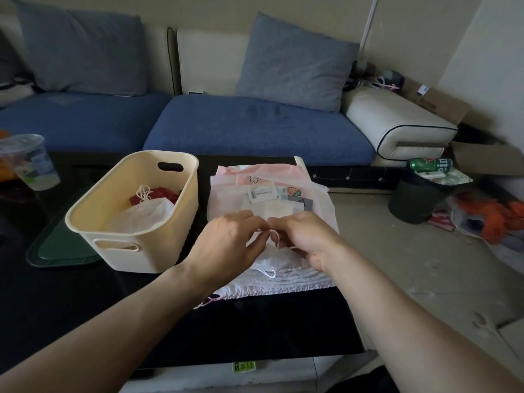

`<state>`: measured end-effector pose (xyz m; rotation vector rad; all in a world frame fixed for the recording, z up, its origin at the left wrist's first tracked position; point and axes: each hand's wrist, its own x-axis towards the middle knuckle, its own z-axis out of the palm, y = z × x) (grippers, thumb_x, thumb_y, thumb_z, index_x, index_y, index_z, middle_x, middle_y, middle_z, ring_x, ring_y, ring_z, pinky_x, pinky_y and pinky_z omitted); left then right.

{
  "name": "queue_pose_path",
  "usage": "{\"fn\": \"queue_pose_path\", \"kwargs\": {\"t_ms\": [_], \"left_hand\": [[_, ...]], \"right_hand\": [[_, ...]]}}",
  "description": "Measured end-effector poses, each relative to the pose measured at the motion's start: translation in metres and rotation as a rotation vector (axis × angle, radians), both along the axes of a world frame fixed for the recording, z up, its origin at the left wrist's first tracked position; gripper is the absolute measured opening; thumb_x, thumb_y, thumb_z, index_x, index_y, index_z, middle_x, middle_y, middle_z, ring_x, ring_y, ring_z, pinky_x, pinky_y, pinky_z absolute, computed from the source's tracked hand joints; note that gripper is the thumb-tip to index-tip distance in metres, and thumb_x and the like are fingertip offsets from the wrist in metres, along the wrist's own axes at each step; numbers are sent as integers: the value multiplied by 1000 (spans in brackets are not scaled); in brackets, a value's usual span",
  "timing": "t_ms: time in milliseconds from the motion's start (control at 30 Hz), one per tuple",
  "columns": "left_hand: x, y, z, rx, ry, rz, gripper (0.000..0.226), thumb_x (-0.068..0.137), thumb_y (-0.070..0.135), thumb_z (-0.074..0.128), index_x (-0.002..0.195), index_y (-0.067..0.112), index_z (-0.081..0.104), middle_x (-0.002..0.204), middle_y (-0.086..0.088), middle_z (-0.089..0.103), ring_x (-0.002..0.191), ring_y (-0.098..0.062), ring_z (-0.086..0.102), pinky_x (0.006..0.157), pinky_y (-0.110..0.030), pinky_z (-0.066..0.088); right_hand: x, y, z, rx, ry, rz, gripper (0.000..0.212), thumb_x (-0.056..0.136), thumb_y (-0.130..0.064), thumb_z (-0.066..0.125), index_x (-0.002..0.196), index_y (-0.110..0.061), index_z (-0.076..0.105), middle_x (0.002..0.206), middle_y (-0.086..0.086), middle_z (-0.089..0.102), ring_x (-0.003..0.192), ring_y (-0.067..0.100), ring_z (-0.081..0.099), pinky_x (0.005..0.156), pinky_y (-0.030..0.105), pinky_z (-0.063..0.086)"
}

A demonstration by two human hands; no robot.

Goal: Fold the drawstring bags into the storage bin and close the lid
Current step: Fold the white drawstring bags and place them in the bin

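On the dark tabletop (283, 330) a pile of white and pink drawstring bags (269, 199) lies just right of the cream storage bin (147, 245), and both hands work at its near end. Left hand (226, 245) has its fingers curled, the tips pinching a white drawstring cord (273, 236) that loops between the two hands. Right hand (306, 239) is curled too, thumb and fingers closed on the same cord and on the gathered neck of the top bag (272, 263). Further bags in the pile show printed labels and a small strawberry picture. Inside the bin lie a white bag (150, 214) with its cords bunched on top and a red one (164, 194) behind it. A dark green lid (56, 248) lies flat on the tabletop, partly under the bin's left side. At the far left stands a clear plastic cup (31, 163). Beyond the tabletop runs a blue sofa (255, 129) with grey cushions, and on the floor to the right a black waste bin (416, 197) holds a green can (431, 165)
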<state>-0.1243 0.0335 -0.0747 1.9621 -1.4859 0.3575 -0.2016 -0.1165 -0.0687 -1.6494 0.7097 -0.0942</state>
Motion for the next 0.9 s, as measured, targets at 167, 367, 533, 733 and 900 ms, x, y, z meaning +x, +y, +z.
{"fn": "queue_pose_path", "kwargs": {"t_ms": [167,367,533,733,900], "left_hand": [[6,1,-3,115,567,-27,13,91,22,69,81,23,77,59,-6,57,55,-7,42,56,-25,35],[15,-2,-3,193,1241,72,22,83,2,61,63,6,68,54,-2,45,53,-14,36,56,-27,32],[16,-4,-3,101,1352,119,29,81,12,58,52,13,60,56,-2,36,54,-16,29,59,-32,27],[16,-5,-3,87,1339,92,37,86,8,55,50,14,61,55,-1,29,54,-14,24,57,-31,23],[17,-4,-2,46,1333,95,43,90,7,54,48,15,56,57,-2,25,55,-15,23,58,-32,20]], "right_hand": [[-5,-10,5,63,51,197,21,99,-31,63,87,-16,72,63,-2,66,56,7,60,52,19,44],[-11,-14,7,-93,107,433,54,80,-18,83,127,-23,56,112,6,70,95,16,66,88,31,49],[-9,-6,6,-575,-55,431,40,72,-41,89,93,-35,56,108,-12,60,89,9,68,79,33,57],[-3,-2,1,-645,-117,392,22,79,-41,84,85,-20,80,82,-7,76,79,7,71,80,36,59],[-2,0,1,-678,-211,297,19,74,-38,88,83,-28,75,78,-15,73,72,-1,68,64,17,52]]}}
